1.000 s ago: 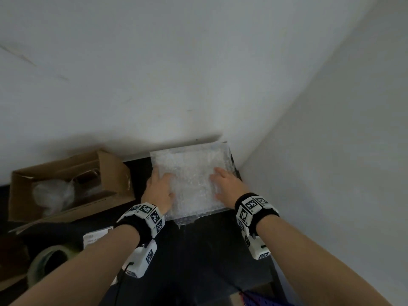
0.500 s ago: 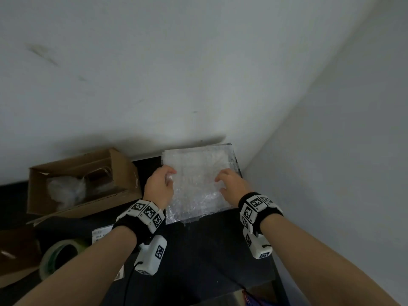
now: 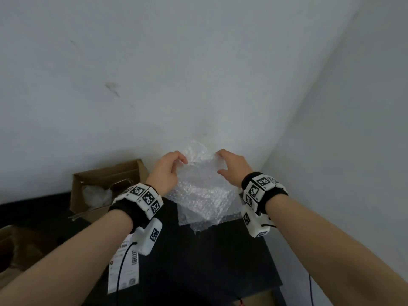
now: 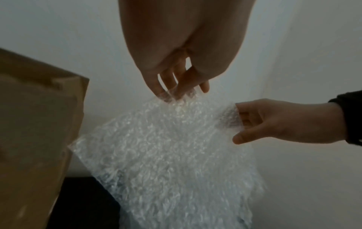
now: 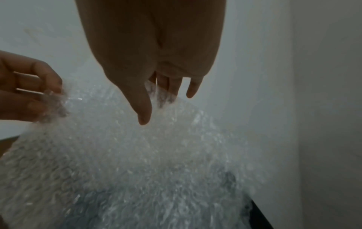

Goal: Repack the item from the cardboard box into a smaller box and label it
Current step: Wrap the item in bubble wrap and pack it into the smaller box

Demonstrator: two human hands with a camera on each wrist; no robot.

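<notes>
A clear sheet of bubble wrap [image 3: 202, 191] hangs lifted over the far right corner of the black table [image 3: 212, 261], its lower edge still on the tabletop. My left hand [image 3: 170, 167] pinches the sheet's upper left edge. My right hand [image 3: 229, 166] holds the upper right edge, with its fingers behind the sheet and the thumb in front. In the left wrist view the left fingers [image 4: 176, 89] grip the bubble wrap [image 4: 176, 162] and the right hand [image 4: 274, 120] is beside them. The open cardboard box [image 3: 106, 186], with white wrapped stuff [image 3: 96, 195] inside, stands to the left.
A white shipping label [image 3: 124, 268] lies on the table under my left forearm. Another brown cardboard piece [image 3: 15, 250] sits at the far left edge. White walls meet in a corner just behind and to the right of the table.
The bubble wrap lay flat under both hands; now both hands have gripped its far edge and lifted it upright. The camera view has also tilted upward.
</notes>
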